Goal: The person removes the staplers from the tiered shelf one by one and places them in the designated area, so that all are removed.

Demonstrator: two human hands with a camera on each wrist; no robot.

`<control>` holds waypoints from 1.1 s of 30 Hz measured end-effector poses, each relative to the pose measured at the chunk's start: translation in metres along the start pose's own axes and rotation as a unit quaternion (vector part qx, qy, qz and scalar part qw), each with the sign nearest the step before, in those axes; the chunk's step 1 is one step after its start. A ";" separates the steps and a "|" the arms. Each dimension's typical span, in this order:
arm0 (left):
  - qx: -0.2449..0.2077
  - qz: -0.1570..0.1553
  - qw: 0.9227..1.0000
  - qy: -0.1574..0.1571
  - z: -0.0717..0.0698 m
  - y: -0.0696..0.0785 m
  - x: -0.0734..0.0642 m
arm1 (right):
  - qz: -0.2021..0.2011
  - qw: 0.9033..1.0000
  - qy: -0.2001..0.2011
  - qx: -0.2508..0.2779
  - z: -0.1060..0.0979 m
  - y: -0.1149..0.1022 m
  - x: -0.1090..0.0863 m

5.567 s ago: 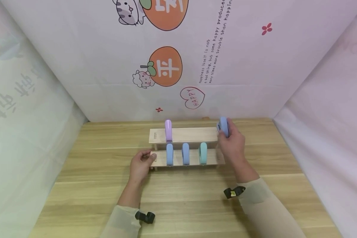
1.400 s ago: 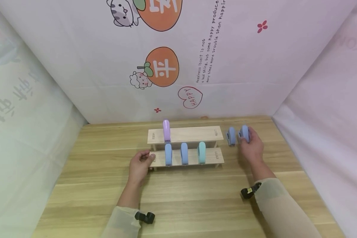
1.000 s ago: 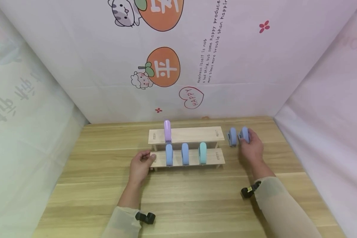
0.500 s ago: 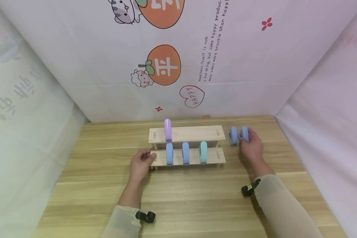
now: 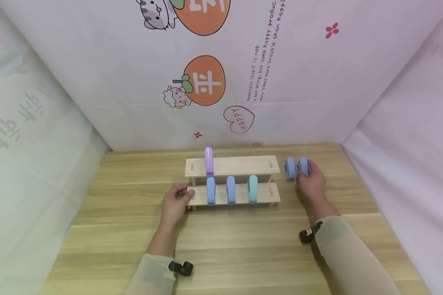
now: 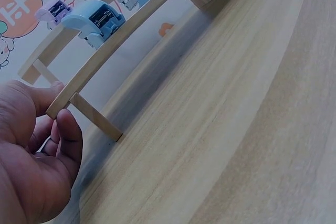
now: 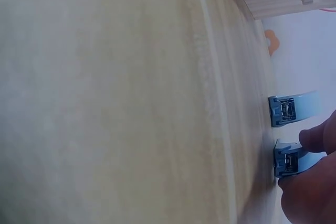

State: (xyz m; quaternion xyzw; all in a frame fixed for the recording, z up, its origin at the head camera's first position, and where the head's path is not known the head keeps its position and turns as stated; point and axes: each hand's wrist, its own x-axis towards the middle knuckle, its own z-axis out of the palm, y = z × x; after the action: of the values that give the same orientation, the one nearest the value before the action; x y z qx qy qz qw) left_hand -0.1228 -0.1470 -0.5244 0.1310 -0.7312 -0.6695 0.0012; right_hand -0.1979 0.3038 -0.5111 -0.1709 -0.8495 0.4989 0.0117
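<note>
My left hand point(image 5: 175, 205) pinches the left end of the front wooden shelf point(image 5: 243, 194), thumb on top and fingers beneath, as the left wrist view shows. Two blue staplers point(image 5: 211, 190) point(image 5: 230, 189) and a mint-green stapler point(image 5: 252, 189) stand in a row on that shelf. Behind and higher, a lilac stapler point(image 5: 208, 160) sits on the rear wooden shelf point(image 5: 243, 165). To the right of the shelves, my right hand point(image 5: 313, 180) grips a blue stapler point(image 7: 289, 162) on the tabletop. Close on its left stands another blue stapler point(image 5: 289, 168), upright and untouched.
The wood-grain table point(image 5: 221, 241) carries everything. A white printed cloth point(image 5: 299, 82) rises just behind the shelves, and pale cloth hangs along both sides. Black wrist cameras point(image 5: 181, 268) are strapped at each sleeve.
Earlier my right hand held a blue stapler by the rear shelf's right end; now it is at the table farther right. The gripped stapler has slid slightly left, narrowing the gap. The left hand stays put.
</note>
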 end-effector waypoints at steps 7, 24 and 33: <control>0.000 0.001 1.000 -0.011 -0.001 0.000 -0.002 | 0.018 0.999 -0.002 0.036 0.001 0.003 0.000; -0.008 0.000 1.000 -0.009 -0.001 -0.003 0.001 | -0.012 0.998 0.030 0.060 -0.008 0.006 -0.001; -0.007 0.007 1.000 -0.006 -0.001 -0.003 0.000 | -0.023 0.997 0.044 0.066 -0.011 -0.001 -0.007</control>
State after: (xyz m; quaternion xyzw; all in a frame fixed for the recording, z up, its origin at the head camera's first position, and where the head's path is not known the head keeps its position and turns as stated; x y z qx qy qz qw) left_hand -0.1219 -0.1484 -0.5267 0.1224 -0.7275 -0.6751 0.0026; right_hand -0.1897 0.3104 -0.5039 -0.1724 -0.8170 0.5456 0.0718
